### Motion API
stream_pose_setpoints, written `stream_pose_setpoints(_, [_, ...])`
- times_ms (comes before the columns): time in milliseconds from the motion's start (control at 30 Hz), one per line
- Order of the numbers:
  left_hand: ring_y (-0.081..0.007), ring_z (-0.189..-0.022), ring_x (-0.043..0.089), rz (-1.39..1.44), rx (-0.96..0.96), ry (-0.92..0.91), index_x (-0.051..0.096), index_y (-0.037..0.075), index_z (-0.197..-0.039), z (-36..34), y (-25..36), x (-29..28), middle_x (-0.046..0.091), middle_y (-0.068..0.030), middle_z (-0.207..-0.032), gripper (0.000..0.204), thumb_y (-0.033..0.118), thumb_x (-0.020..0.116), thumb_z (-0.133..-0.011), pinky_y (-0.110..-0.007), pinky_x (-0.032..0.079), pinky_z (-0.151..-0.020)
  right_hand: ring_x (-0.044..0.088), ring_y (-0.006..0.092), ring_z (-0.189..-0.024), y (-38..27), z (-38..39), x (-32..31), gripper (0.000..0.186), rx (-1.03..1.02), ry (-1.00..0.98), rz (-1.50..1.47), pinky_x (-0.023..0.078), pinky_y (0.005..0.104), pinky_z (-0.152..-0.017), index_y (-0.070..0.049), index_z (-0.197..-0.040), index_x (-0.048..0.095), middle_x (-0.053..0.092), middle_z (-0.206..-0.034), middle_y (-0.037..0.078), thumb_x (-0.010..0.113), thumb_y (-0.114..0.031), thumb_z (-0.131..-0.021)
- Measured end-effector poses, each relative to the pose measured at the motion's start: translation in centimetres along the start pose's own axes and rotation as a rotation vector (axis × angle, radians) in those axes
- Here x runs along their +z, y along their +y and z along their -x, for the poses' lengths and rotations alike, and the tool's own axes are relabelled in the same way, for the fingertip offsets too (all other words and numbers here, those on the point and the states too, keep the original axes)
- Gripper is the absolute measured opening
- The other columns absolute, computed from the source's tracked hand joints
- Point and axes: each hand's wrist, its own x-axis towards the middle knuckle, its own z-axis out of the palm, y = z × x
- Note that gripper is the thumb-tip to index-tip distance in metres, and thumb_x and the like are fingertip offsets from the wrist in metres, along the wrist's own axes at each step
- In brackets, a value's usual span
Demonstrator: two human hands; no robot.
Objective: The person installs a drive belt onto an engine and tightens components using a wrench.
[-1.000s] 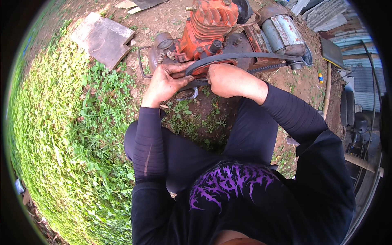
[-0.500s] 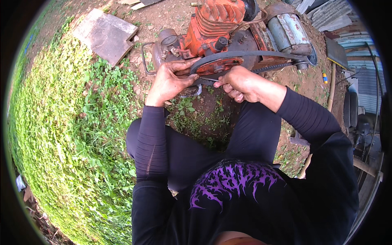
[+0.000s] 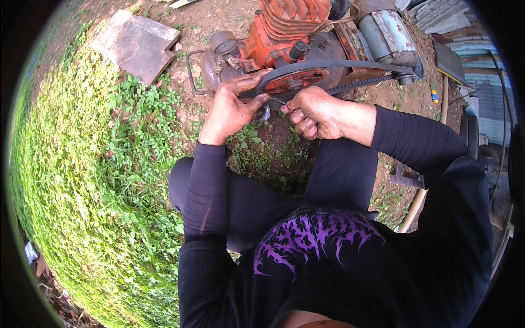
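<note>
An old air compressor with a red ribbed pump (image 3: 292,22) stands before me, its rusty tank (image 3: 325,46) beneath. A black drive belt (image 3: 350,64) runs over the red pulley (image 3: 292,81) towards the motor on the right. My left hand (image 3: 232,109) is closed on the belt at the pulley's left rim, thumb below and fingers above. Just right of it, my right hand (image 3: 317,112) is curled round a thin metal rod-like tool (image 3: 278,100). The tool's tip lies near my left thumb at the pulley's lower edge. Its handle end is hidden in my fist.
A weathered blue-grey motor (image 3: 385,35) sits at the compressor's right. A pressure gauge (image 3: 223,42) and bent metal handle (image 3: 190,74) are at its left. A flat board (image 3: 135,45) lies on the ground at far left. Corrugated sheets (image 3: 489,112) and a pole (image 3: 444,101) are at right.
My right hand has turned and shifted slightly left and down, with its elbow swung outward. The rod-like tool now slants more. My left hand keeps its grip at the pulley rim.
</note>
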Motion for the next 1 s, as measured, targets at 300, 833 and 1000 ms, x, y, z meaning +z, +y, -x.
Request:
stream_pose_setpoints(300, [-0.014,-0.112,0.061,0.028,-0.003,-0.01,0.063,0.001,-0.128,0.0,-0.4,-0.1,0.063,-0.0097,-0.128,0.045,-0.009,0.067,-0.084,-0.026,0.058,-0.085,0.024,0.0056,-0.047,-0.9,-0.6,1.4,0.008,0.014,0.029,-0.084,0.02,0.0229,-0.042,-0.01,-0.093,0.043,0.032,-0.063,-0.007,0.036,-0.01,-0.097])
stream_pose_setpoints(833, [-0.0143,-0.117,0.059,0.017,-0.029,0.149,0.054,0.0,-0.136,0.6,-1.7,2.6,0.067,-0.0139,-0.121,0.05,-0.006,0.063,-0.087,-0.029,0.05,-0.095,0.024,0.0057,-0.041,-0.7,4.0,0.6,0.01,0.067,0.101,0.201,0.022,0.0251,-0.039,-0.01,-0.1,0.044,0.032,-0.061,-0.005,0.042,-0.019,-0.098])
stream_pose_setpoints(1000, [-0.0154,-0.113,0.062,0.18,-0.098,0.187,0.053,-0.008,-0.129,1.4,-2.8,3.6,0.067,-0.0171,-0.119,0.038,-0.006,0.059,-0.091,-0.028,0.05,-0.092,0.029,0.0057,-0.04,0.8,2.9,1.2,0.014,-0.063,0.159,0.294,0.026,0.0256,-0.038,-0.01,-0.096,0.045,0.036,-0.062,-0.004,0.043,-0.023,-0.1])
